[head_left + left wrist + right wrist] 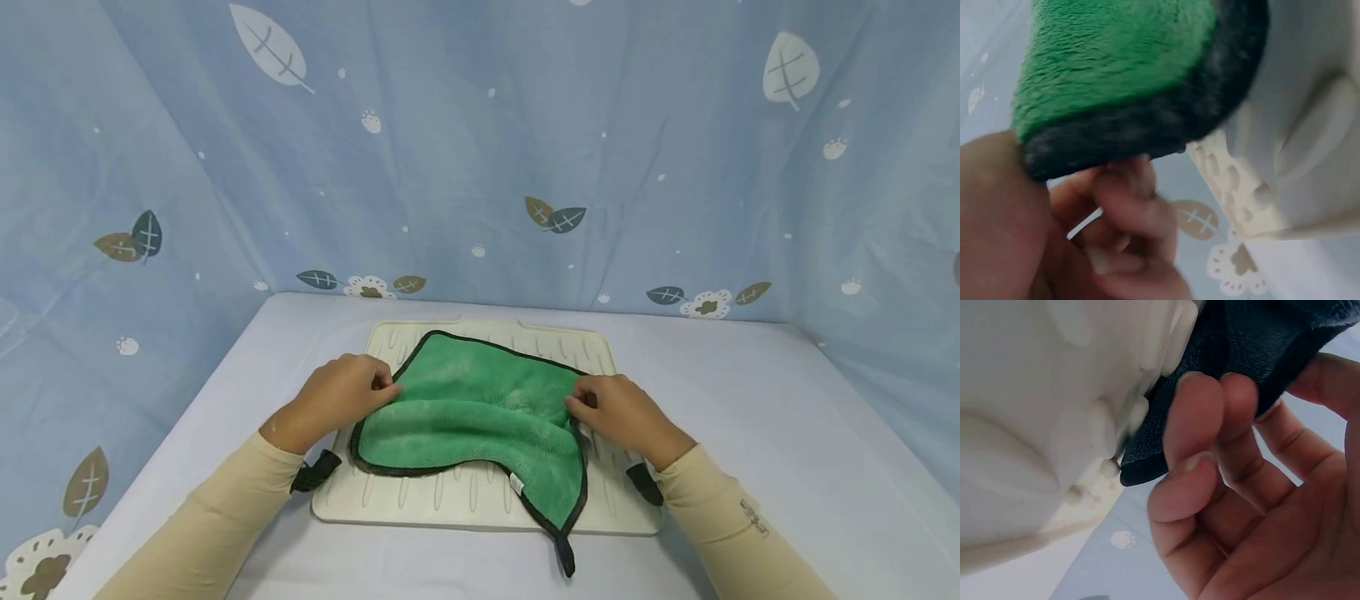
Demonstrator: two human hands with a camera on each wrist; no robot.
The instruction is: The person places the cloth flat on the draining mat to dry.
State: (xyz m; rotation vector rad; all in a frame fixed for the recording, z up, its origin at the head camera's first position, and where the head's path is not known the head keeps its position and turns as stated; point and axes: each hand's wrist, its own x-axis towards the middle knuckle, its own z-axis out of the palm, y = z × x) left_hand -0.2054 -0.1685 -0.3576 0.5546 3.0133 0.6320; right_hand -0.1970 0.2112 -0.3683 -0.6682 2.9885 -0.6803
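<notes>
A plush green towel (465, 425) with a black border lies partly folded over a cream ridged mat (420, 508). My left hand (347, 390) pinches its left edge between thumb and fingers; the left wrist view shows the dark-edged green towel (1122, 56) in that grip. My right hand (618, 412) pinches the right edge, and in the right wrist view its curled fingers hold the towel's dark underside (1247, 344). One corner with a black hanging loop (565, 557) droops past the mat's front edge. A small white label (517, 483) shows on the lower border.
The mat rests on a white-covered table (750, 400). Behind and at both sides hangs a blue curtain (480, 150) printed with leaves and paw marks. Black straps (318, 472) show at both wrists.
</notes>
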